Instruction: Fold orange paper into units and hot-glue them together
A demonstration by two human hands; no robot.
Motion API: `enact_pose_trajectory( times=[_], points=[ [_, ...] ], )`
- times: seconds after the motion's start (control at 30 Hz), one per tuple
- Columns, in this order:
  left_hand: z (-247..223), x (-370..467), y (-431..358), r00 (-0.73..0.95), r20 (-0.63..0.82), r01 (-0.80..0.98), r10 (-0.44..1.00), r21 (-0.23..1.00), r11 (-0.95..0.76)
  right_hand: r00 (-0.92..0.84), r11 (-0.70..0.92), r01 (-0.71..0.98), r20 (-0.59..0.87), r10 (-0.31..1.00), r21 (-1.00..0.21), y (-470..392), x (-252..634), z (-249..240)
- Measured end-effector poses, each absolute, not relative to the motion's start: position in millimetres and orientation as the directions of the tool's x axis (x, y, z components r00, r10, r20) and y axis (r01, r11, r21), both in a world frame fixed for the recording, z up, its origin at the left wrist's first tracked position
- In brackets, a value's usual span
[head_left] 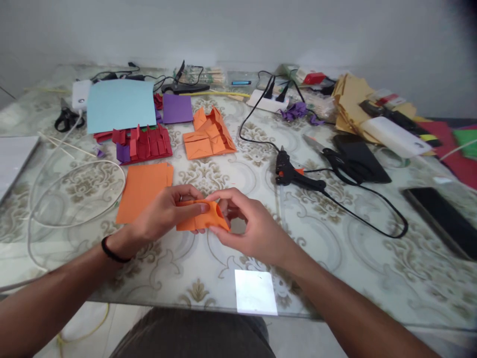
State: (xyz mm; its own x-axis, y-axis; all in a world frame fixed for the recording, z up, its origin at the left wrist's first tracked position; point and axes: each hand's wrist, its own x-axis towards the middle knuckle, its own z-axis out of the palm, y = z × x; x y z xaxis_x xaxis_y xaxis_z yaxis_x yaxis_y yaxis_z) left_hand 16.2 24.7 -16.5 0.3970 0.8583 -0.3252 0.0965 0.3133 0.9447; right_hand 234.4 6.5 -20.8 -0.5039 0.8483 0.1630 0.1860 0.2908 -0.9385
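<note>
A folded piece of orange paper (pixel 187 223) is held between both hands above the middle of the table. My left hand (pixel 164 211) grips its left part, thumb on top and fingers beneath. At the right end, my right hand (pixel 248 221) pinches the paper, which bulges open there. Flat orange sheets (pixel 139 186) lie just behind my left hand. Farther back are folded orange paper pieces (pixel 208 136), and to their left a row of folded red pieces (pixel 151 144).
A black glue gun (pixel 298 176) with a looping cord lies right of my hands, near black-handled scissors (pixel 341 164) and a dark phone (pixel 443 216). A white paper square (pixel 255 292) sits at the front edge. A white cable (pixel 124 181) loops at left.
</note>
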Motion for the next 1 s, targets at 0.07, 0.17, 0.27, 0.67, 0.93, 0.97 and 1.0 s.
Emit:
enact_pose_trajectory(
  times=[0.07,0.17,0.27,0.67,0.93,0.97,1.0],
  points=[
    [-14,9,31,0.431,-0.308,0.143,0.848,0.951,0.273,-0.611,0.223,0.146,0.089,0.787,-0.964,8,240,-16],
    [-8,0,36,0.634,-0.305,0.199,0.711,0.952,0.231,-0.717,0.223,0.165,0.038,0.696,-0.961,10,246,-11],
    [-5,-2,34,0.754,-0.347,0.239,0.558,0.936,0.258,-0.8,0.26,0.124,0.059,0.597,-0.957,11,244,-14],
    [-10,4,35,0.638,-0.352,0.19,0.685,0.934,0.303,-0.814,0.184,0.143,-0.01,0.581,-0.972,12,239,-23],
    [-11,8,33,0.547,-0.241,0.062,0.802,0.967,0.249,-0.85,0.303,0.19,-0.002,0.527,-0.934,16,246,-13],
    [-11,9,32,0.54,-0.228,0.069,0.81,0.971,0.228,-0.857,0.287,0.176,-0.004,0.515,-0.942,16,247,-12],
    [-10,9,30,0.533,-0.215,0.081,0.818,0.976,0.203,-0.862,0.26,0.164,-0.01,0.507,-0.952,17,247,-12]
  ],
)
